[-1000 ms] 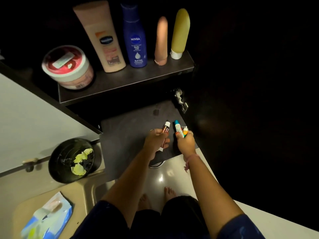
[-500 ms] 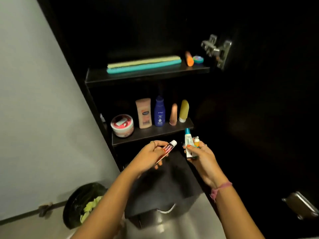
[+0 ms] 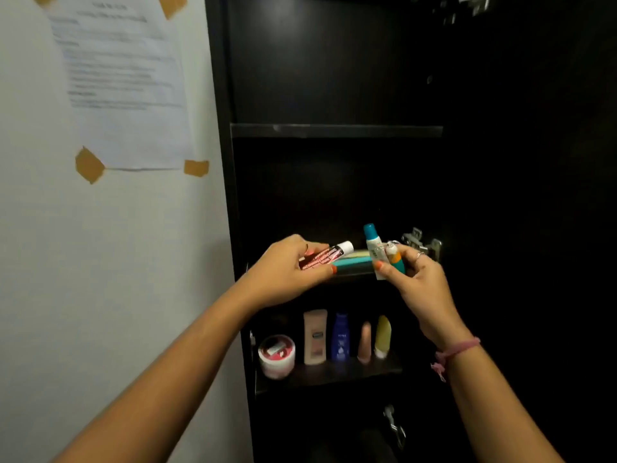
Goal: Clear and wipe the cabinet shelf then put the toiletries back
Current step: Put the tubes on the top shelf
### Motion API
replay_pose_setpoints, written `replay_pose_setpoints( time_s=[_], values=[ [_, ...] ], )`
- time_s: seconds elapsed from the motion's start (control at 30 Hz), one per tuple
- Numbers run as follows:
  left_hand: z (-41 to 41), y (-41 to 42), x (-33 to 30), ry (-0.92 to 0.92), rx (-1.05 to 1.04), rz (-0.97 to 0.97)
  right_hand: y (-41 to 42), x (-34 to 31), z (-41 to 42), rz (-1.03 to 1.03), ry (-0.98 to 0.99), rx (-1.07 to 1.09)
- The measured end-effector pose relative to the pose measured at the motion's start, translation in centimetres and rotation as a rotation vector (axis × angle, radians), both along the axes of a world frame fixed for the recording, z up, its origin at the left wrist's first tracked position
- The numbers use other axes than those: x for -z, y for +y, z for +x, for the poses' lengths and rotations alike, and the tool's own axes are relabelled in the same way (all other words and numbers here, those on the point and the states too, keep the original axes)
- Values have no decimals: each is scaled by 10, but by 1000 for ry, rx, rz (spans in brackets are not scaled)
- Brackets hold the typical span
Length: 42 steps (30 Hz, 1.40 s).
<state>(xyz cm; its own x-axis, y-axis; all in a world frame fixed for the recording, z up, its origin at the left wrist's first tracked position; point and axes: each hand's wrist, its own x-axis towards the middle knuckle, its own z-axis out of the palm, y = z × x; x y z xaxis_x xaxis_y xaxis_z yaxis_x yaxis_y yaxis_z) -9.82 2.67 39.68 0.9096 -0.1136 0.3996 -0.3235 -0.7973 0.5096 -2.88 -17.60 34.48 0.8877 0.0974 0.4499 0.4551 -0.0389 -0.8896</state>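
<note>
View has swung up since 1 s ago: the bin and wipes pack by the feet are gone from frame, and a taped paper sheet (image 3: 123,81) on the wall now fills the left side. Hands rose w/ it, from low over the bottom ledge to level w/ the middle shelf (image 3: 350,270).

Left hand (image 3: 283,274): fingers (image 3: 312,247) pinching the red tube (image 3: 325,257), white cap pointing right toward the cabinet, same grip as before. Tube is held in the air just in front of the middle shelf edge, not resting on it.

Behind the tube, the teal and yellow-green flat items (image 3: 354,259) lie on that shelf, partly hidden by both hands.

Right hand (image 3: 420,289): fingers closed round the white tube w/ teal cap (image 3: 372,243), upright, plus a small orange-and-teal tube (image 3: 395,260) beside it. Both also off the shelf, near its right end by the door hinge (image 3: 422,243).

Below: jar (image 3: 276,355), lotion bottle (image 3: 315,337), blue bottle (image 3: 340,337), pink tube (image 3: 364,342), yellow tube (image 3: 382,335) stand in a row on the lower shelf, apart from each other, unchanged.

Upper shelf (image 3: 334,130) looks bare, though interior is dark.

Reading: this looks like the put-back phase, lower shelf done, 3 small tubes left in hand. Lift suggests they go on the middle or upper shelf; can't tell which.
</note>
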Motion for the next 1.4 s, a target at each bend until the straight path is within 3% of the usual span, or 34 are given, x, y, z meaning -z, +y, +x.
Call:
replay_pose_setpoints(
  time_s=[0.23,0.33,0.53,0.7,0.9,1.0,1.13,1.4],
  values=[
    [20,19,-113,-424,-68,250,6,-120,27,-91,-445,294],
    [35,22,-153,-505,-120,244,10,-169,39,-127,-590,356],
    [75,28,-198,-238,-204,290,27,-230,91,-481,-590,393],
    [102,45,-200,-4,-257,300,43,-236,117,-699,-499,307],
    [116,50,-205,138,-286,255,48,-245,124,-886,-401,160],
    [120,51,-204,153,-298,251,45,-247,128,-846,-382,124],
    [122,50,-202,163,-303,234,34,-247,133,-563,-313,96],
    [129,57,-197,128,-369,257,6,-258,161,-746,-359,442]
  ],
)
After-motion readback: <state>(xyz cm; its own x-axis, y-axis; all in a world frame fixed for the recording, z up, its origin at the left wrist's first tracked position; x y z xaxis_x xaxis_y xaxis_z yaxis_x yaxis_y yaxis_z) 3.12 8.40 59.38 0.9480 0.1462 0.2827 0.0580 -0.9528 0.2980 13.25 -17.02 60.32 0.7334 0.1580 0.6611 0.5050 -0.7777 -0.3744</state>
